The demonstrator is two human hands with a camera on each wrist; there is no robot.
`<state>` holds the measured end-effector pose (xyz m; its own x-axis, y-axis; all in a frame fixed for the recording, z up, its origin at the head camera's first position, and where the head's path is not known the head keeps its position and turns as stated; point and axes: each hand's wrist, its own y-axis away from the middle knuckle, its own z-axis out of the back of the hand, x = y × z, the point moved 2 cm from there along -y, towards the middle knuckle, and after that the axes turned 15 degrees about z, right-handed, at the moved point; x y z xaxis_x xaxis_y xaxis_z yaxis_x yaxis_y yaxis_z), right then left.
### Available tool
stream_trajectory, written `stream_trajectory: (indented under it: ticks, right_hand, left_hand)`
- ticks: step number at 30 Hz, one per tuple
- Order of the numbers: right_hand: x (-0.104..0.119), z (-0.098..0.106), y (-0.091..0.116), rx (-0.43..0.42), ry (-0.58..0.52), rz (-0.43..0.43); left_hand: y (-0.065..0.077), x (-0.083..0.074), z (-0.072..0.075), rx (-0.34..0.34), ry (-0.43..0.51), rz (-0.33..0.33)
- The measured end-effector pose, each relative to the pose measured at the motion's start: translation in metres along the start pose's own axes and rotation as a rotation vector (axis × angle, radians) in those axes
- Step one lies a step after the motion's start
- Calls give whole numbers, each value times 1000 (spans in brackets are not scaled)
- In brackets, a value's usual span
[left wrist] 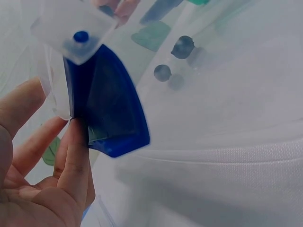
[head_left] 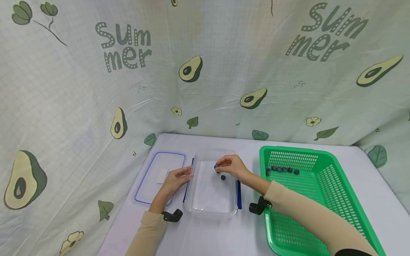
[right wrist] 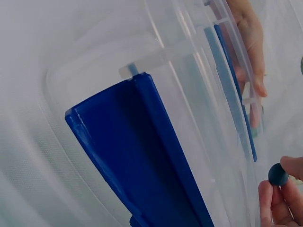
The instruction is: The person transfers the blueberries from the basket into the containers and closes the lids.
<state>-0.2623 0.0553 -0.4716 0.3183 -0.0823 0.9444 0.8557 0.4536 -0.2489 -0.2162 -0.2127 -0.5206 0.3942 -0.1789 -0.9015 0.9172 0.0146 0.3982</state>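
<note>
A clear plastic container (head_left: 211,192) with blue side latches stands on the table. My left hand (head_left: 178,180) holds its left rim, thumb and fingertips beside a blue latch (left wrist: 113,109) in the left wrist view. Over the container, my right hand (head_left: 233,166) pinches a blueberry (right wrist: 278,174) between thumb and fingers. Two blueberries lie on the container floor, one (head_left: 223,177) in plain sight and another close under the right hand. Several more blueberries (head_left: 284,169) sit at the far left of the green basket (head_left: 339,170).
A clear lid (head_left: 148,177) with a blue edge and a white label lies left of the container. The green basket stands to the right, beneath my right forearm. Behind the table hangs a printed cloth (head_left: 217,117).
</note>
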Motion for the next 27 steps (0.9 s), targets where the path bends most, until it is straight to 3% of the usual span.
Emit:
stream_trajectory:
  ticks: [17, 27]
  right_hand:
    - [-3, -1, 0, 12, -4, -18]
    - [-3, 0, 0, 13, -18, 2]
  left_hand:
    - [1, 1, -1, 5, 38, 16]
    - [1, -1, -1, -1, 14, 6]
